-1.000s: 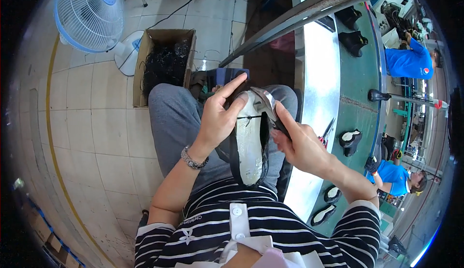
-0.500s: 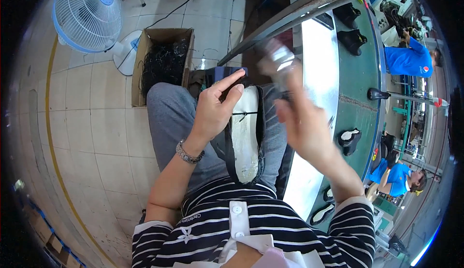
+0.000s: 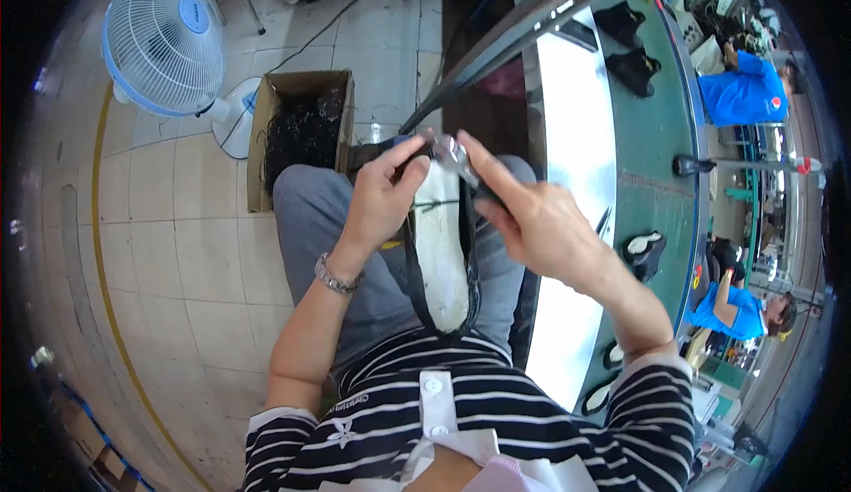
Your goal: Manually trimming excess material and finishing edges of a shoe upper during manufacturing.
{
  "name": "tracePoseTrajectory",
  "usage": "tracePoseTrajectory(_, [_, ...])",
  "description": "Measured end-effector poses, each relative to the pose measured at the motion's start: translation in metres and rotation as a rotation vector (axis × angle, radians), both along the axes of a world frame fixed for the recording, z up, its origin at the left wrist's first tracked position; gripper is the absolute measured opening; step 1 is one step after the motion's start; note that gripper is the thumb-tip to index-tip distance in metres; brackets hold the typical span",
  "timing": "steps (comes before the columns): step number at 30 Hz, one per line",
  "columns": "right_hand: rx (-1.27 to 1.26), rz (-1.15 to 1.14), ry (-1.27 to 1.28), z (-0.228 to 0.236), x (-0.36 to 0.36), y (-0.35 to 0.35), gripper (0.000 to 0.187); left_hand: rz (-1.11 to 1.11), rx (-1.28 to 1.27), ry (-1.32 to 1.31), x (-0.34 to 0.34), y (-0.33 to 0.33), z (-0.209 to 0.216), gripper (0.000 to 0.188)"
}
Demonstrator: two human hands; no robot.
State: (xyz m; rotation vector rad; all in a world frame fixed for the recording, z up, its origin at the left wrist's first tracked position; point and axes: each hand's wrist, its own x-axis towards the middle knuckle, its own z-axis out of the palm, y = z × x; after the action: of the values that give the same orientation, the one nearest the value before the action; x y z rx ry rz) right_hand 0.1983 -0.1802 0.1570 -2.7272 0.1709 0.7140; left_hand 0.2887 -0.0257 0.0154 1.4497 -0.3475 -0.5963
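From the head camera, the person sits with a shoe (image 3: 441, 253) lying sole-up along the lap, its pale insole side facing the camera and a black upper edge folded around it; the toe end points away from the body and the heel end rests near the striped shirt (image 3: 470, 412). The left hand (image 3: 379, 201) curls closed around the far left edge of the shoe, thumb pressed at the toe end, a metal watch (image 3: 336, 275) on the wrist. The right hand (image 3: 532, 217) is closed around a small metal tool (image 3: 449, 151), index finger stretched along it, the tool's tip touching the toe end of the shoe just beside the left thumb; what kind of tool it is I cannot tell for sure.

To the person's right runs a long worktop (image 3: 576, 137) with a shiny metal edge and a green belt (image 3: 651, 137); on the belt lie two black shoes (image 3: 629, 44) at the far end and a shoe with a white insole (image 3: 644, 251) nearer by. On the tiled floor (image 3: 177, 253) to the left stand a cardboard box (image 3: 297, 133) filled with dark scraps and, just beside it, a white and blue fan (image 3: 164, 44). Beyond the belt, two other people in blue shirts (image 3: 745, 89) are at work.
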Motion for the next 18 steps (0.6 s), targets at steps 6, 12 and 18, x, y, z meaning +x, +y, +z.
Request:
tracePoseTrajectory(6, [-0.048, -0.006, -0.224, -0.032, -0.006, -0.002, 0.068, -0.060, -0.100, 0.071, -0.005, 0.001, 0.011, 0.039])
tracePoseTrajectory(12, [0.181, -0.136, -0.315, -0.041, -0.041, -0.031, 0.066, -0.133, -0.227, 0.248, 0.002, 0.003, 0.018, 0.036])
tracePoseTrajectory(18, [-0.042, -0.783, -0.417, -0.111, -0.092, -0.100, 0.063, -0.121, -0.076, 0.153, -0.003, -0.022, 0.014, 0.027])
